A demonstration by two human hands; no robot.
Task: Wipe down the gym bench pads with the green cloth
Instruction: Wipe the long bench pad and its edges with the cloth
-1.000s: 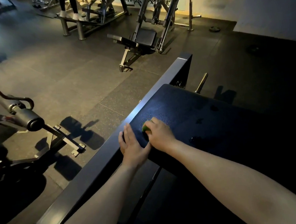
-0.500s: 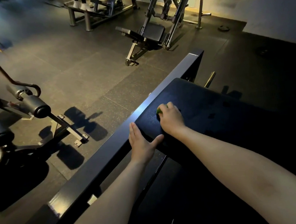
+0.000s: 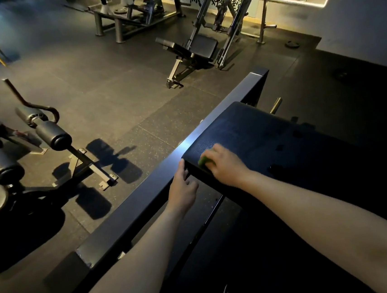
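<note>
two hands were at the bench: right hand (image 3: pixel 225 164) fingers curled over the green cloth (image 3: pixel 204 161), pressing it on the pad (image 3: pixel 252 126)'s near corner; left hand (image 3: pixel 182 190) fingers loosely together on the frame bar (image 3: pixel 132 209).

Most of the green cloth (image 3: pixel 204 161) lay hidden under the right hand (image 3: pixel 226 165), only a corner showing. The pad (image 3: pixel 252 126) faded into shadow rightward, and the left hand (image 3: pixel 182 190) fingers were blurred.
</note>
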